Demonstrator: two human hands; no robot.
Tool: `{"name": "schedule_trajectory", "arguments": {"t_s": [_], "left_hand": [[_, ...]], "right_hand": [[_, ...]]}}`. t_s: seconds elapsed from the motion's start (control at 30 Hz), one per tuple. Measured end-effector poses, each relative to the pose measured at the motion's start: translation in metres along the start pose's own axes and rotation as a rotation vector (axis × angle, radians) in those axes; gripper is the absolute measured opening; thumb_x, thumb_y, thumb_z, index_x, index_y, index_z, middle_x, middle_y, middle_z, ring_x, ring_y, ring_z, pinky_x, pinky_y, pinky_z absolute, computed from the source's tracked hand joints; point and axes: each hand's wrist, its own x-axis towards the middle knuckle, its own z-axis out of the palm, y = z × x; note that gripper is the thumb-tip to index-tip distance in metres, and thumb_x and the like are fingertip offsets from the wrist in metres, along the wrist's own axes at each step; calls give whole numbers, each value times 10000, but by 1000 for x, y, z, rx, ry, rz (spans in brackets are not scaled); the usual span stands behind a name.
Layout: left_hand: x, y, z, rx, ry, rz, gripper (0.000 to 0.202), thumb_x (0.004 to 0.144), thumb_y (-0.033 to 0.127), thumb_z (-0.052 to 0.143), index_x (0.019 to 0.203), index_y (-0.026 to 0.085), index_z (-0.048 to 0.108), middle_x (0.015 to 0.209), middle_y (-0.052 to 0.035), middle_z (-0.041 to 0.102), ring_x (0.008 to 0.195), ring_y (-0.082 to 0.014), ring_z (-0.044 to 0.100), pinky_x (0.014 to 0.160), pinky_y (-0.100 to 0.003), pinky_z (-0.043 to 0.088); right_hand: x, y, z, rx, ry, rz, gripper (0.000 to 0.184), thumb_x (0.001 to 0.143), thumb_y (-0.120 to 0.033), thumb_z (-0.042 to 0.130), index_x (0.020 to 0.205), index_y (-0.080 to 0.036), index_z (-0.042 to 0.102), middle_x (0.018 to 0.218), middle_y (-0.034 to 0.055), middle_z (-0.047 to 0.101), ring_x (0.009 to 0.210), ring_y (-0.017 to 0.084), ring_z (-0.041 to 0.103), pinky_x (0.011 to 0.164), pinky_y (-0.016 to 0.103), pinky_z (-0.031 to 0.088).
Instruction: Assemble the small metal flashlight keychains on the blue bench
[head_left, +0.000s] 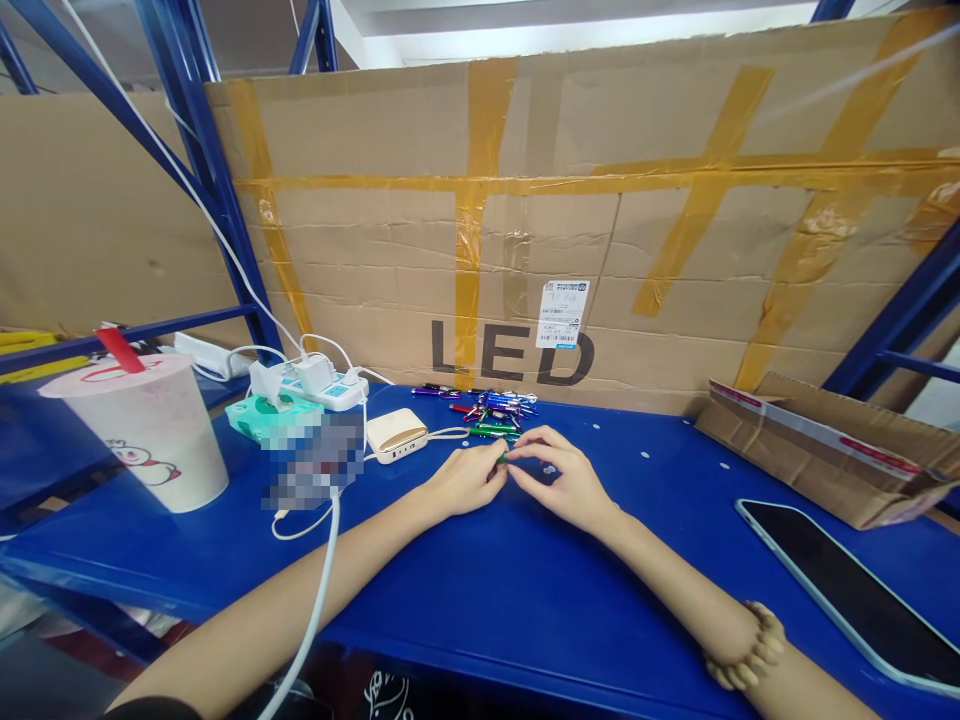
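Near the middle of the blue table, my left hand [471, 482] is closed around a green pen [502, 458], of which only a short end shows past the fingers. From the right, my right hand [564, 480] meets it, thumb and index finger pinched at that green end. The rest of the pen is hidden in the left hand. Just behind my hands lies a loose pile of pens [506, 405], blue, red and purple, with green pens [491, 431] at its front.
A cream power bank [397, 436] with a cable loop sits left of the pens. Further left are a tissue pack [274, 418], a power strip [349, 390] and a large cup [161, 430]. At right lie a phone [847, 590] and an open cardboard box [817, 450].
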Motion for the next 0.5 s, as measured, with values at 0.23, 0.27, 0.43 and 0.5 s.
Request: {"name": "schedule_trajectory", "arguments": {"t_s": [0.23,0.27,0.43,0.5], "left_hand": [[1,1,-2,38,32,-37,106,867,228,334,888,196,433,790,-39,616,689,-198,610,567,-265,421],[1,2,-2,42,34,-36,106,865,226,337,892,195,434,790,-39,616,689,-197,610,568,-265,421],[0,6,-3,49,37,-12,102,858,206,348,895,200,442,794,-34,630,698,-189,616,571,-255,426],[0,7,-3,50,38,-7,99,857,202,350,896,200,441,796,-32,633,700,-188,617,572,-254,426]], "right_hand": [[-1,34,-7,-370,7,240,173,775,-287,549,875,-221,674,934,59,618,866,219,568,733,365,448],[-3,40,-7,-430,-38,243,185,780,-291,547,885,-223,683,958,68,617,891,236,560,737,384,436],[-8,56,-4,-503,-109,237,177,800,-285,542,834,-270,715,998,69,610,924,253,533,742,409,402],[-8,55,-4,-459,-98,264,143,778,-288,577,784,-277,720,990,62,613,929,259,528,752,417,392]]}}
